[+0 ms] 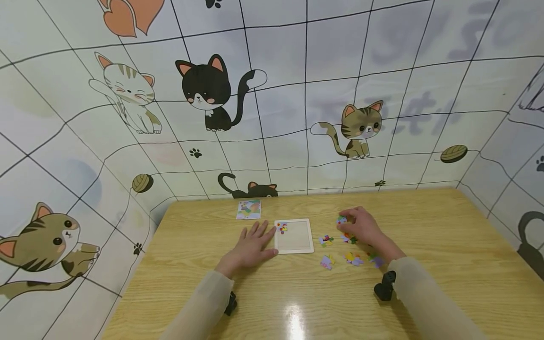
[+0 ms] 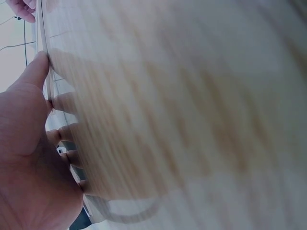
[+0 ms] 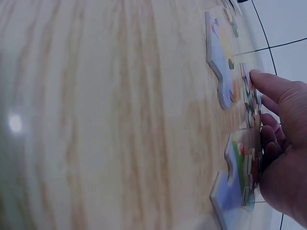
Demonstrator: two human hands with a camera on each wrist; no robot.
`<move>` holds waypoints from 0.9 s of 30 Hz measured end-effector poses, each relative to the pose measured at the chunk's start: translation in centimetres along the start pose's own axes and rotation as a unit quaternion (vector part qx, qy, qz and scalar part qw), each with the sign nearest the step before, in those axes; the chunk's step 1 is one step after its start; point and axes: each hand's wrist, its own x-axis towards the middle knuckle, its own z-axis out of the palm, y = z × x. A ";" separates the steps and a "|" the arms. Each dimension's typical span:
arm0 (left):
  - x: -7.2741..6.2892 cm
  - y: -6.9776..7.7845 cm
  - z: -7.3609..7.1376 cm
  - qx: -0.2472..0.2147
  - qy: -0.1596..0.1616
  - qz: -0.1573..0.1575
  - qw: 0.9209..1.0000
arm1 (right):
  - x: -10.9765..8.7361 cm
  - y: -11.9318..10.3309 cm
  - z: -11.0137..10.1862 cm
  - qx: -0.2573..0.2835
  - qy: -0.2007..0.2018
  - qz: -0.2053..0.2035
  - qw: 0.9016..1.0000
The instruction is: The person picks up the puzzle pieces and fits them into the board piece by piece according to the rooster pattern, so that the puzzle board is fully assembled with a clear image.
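My left hand (image 1: 251, 244) lies with fingers spread on the table, its fingertips and thumb at the left edge of a white-rimmed puzzle tray (image 1: 311, 236). One colourful puzzle piece (image 1: 282, 228) sits in the tray's upper left corner. To the right of the tray, my right hand (image 1: 361, 225) pinches a blue-and-multicoloured puzzle piece (image 1: 341, 220) between thumb and fingers. Below that hand is a red and green piece (image 1: 348, 238), partly covered. In the right wrist view, the fingers of the right hand (image 3: 288, 124) are bent inward behind nearer puzzle pieces (image 3: 221, 62).
More loose pieces lie between the tray and the right forearm: a mixed-colour one (image 1: 326, 241), a lilac one (image 1: 327, 262), a yellow and purple one (image 1: 353, 259) and a purple one (image 1: 377, 261). A picture card (image 1: 249, 209) lies behind the left hand. A cat-printed wall (image 1: 289, 156) borders the table.
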 end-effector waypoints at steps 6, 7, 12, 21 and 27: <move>0.1 -0.4 0.4 0.006 0.009 -0.001 1.000 | 0.3 -0.4 -0.2 -0.017 -0.017 0.004 1.000; 0.1 -0.4 0.4 0.007 0.009 -0.001 1.000 | 0.4 -0.5 -0.2 -0.019 -0.020 0.007 1.000; 0.1 0.0 0.0 0.009 0.000 0.000 1.000 | 0.6 -0.5 -0.4 -0.006 -0.028 0.027 0.999; -0.2 0.7 -0.7 0.019 -0.002 -0.002 1.000 | 0.9 0.1 -0.2 0.035 -0.008 0.026 0.999; -0.2 0.5 -0.5 0.017 -0.004 -0.005 1.000 | 0.7 0.4 -0.1 0.044 0.006 0.019 0.999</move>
